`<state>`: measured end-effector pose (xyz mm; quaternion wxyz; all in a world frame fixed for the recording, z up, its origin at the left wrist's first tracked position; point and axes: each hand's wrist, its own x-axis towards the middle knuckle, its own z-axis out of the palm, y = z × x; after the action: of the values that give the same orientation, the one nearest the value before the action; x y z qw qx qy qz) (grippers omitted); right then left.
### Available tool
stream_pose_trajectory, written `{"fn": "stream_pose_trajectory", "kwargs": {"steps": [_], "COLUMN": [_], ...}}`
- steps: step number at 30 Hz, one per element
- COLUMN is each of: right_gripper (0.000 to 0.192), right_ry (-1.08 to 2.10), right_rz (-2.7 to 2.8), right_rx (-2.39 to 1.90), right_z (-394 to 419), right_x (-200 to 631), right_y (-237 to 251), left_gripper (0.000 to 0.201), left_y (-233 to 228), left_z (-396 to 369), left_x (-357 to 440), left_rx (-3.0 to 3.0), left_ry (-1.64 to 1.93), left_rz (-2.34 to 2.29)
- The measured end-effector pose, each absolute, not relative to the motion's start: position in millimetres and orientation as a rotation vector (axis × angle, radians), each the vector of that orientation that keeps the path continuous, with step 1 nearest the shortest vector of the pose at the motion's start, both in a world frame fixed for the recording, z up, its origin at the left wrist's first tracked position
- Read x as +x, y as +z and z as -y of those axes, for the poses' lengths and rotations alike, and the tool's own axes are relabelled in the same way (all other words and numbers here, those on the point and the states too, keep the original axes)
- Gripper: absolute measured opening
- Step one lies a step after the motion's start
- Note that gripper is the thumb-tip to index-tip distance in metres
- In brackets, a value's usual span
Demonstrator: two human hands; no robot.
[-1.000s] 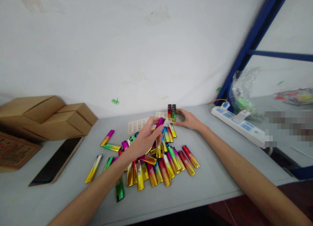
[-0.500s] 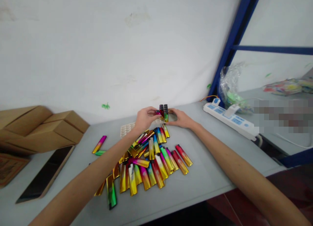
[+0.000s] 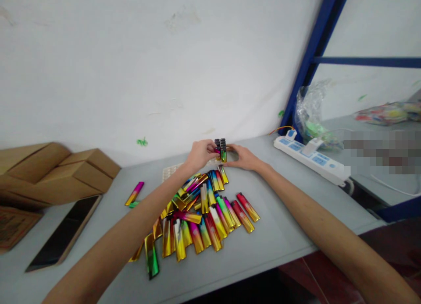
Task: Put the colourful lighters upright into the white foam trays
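Now upright lighters (image 3: pixel 221 149) btwn hands (image 3: pixel 201 154) (image 3: pixel 242 157)

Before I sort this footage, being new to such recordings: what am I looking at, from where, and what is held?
A camera worn on a person's head looks down at their own bare arms. On the grey table lies a heap of shiny lighters. Both hands meet at a small upright cluster of lighters standing in a white tray: the left hand pinches a lighter against it, the right hand steadies the other side. Cardboard boxes sit left, a power strip right.
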<state>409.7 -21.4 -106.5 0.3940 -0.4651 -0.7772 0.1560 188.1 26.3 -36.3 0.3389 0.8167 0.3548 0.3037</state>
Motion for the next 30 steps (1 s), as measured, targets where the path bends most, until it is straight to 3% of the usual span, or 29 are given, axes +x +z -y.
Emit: {"fn": "stream_pose_trajectory", "kwargs": {"steps": [5, 12, 17, 21, 26, 30], "right_gripper": [0.079, 0.079, 0.079, 0.080, 0.078, 0.078], "right_ry": [0.382, 0.373, 0.403, 0.378, 0.361, 0.376], "right_rz": [1.975, 1.970, 1.985, 1.982, 1.977, 1.980], "right_rx": [-1.199, -1.214, -1.197, -1.215, -1.188, -1.162], "right_z": [23, 21, 23, 23, 21, 18], "right_x": [409, 409, 410, 409, 410, 412], "right_y": [-105, -106, -103, -104, -107, -108], "left_gripper": [0.038, 0.024, 0.053, 0.065, 0.048, 0.049], "left_y": [-42, -23, -21, -32, -38, -28], "left_z": [-19, 50, 132, 160, 163, 146], "left_x": [183, 177, 187, 202, 208, 199], "left_rx": [2.072, 2.654, 2.905, 2.968, 2.910, 2.607], "left_ry": [0.900, 0.761, 0.374, 0.235, 0.263, 0.508], "left_rz": [-1.028, -1.003, -0.919, -0.882, -0.900, -0.845]}}
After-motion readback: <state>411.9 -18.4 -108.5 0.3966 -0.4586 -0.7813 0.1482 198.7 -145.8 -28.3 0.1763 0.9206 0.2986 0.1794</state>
